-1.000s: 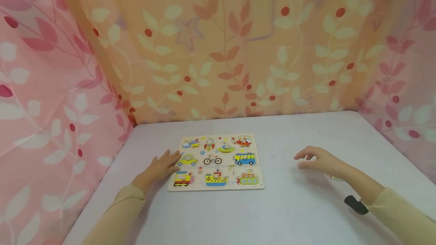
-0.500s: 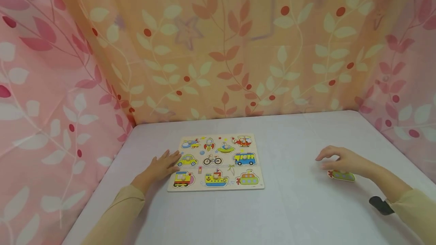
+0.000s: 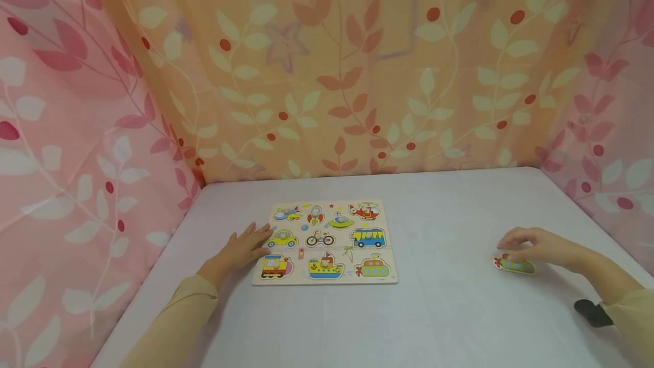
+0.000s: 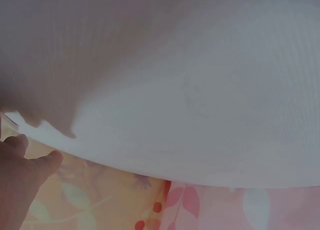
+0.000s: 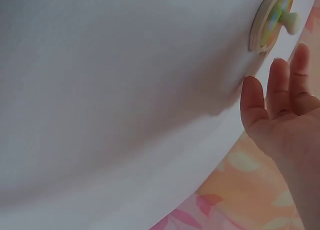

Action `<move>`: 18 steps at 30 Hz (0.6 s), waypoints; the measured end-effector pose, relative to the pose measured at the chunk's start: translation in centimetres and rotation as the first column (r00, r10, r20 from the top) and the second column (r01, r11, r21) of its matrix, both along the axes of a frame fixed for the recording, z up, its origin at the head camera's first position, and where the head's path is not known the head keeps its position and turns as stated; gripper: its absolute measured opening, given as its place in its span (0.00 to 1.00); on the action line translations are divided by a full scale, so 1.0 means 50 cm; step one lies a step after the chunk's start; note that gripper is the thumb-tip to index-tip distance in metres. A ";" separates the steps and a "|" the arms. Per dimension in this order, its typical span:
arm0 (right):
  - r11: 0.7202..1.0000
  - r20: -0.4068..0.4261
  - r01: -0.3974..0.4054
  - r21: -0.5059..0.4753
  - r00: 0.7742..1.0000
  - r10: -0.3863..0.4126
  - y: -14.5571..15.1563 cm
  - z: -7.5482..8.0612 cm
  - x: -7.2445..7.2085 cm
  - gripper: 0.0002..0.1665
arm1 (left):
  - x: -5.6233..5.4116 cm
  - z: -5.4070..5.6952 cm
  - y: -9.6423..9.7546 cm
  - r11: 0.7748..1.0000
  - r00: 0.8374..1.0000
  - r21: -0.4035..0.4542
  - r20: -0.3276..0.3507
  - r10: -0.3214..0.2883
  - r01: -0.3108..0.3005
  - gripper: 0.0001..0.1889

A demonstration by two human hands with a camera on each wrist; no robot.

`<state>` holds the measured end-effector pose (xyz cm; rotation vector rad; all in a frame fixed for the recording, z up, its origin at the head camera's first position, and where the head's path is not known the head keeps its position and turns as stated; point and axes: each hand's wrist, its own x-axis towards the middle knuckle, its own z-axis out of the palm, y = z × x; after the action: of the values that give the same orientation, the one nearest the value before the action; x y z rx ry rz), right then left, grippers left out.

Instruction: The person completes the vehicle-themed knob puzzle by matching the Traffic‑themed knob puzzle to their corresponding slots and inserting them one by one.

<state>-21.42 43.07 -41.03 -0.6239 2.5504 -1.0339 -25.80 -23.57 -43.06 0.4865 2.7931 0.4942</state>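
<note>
A wooden peg puzzle board (image 3: 300,270) with pictures of vehicles lies left of the middle of the table in the head view. My left hand (image 3: 242,250) rests at its left edge, fingers spread. Farther right, a loose green submarine puzzle piece (image 3: 522,267) lies on the tabletop. My right hand (image 3: 546,249) hovers just above this piece with relaxed, bent fingers, partly covering it. The right wrist view shows the piece's round knob (image 5: 291,22) apart from the fingertips (image 5: 252,85). On the board, the submarine picture (image 3: 373,267) at lower right shows no knob.
White cloth covers the table (image 3: 434,322). A black strap-like object (image 3: 592,313) shows by the right sleeve. Floral curtains (image 3: 357,101) enclose the back and both sides. Other board pictures, such as the bus (image 3: 369,238) and train (image 3: 276,267), have knobs.
My right hand has moved right and slightly down to above the loose submarine piece, which was mostly hidden under the arm before. My left hand stays at the board.
</note>
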 end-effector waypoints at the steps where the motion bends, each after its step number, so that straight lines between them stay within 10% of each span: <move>1: 1.000 0.000 -0.002 0.005 1.000 0.002 0.006 -0.001 -0.001 0.14 | 0.000 -0.001 0.000 1.000 1.000 0.001 -0.004 -0.003 0.003 0.33; 18: 0.999 0.155 0.013 0.034 0.988 -0.018 0.061 -0.027 -0.012 0.12 | -0.003 -0.003 0.000 1.000 1.000 -0.006 -0.003 0.004 -0.004 0.34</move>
<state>-22.04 46.13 -42.37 -0.4951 2.4351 -1.0029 -25.93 -23.56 -43.19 0.4810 2.7976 0.4865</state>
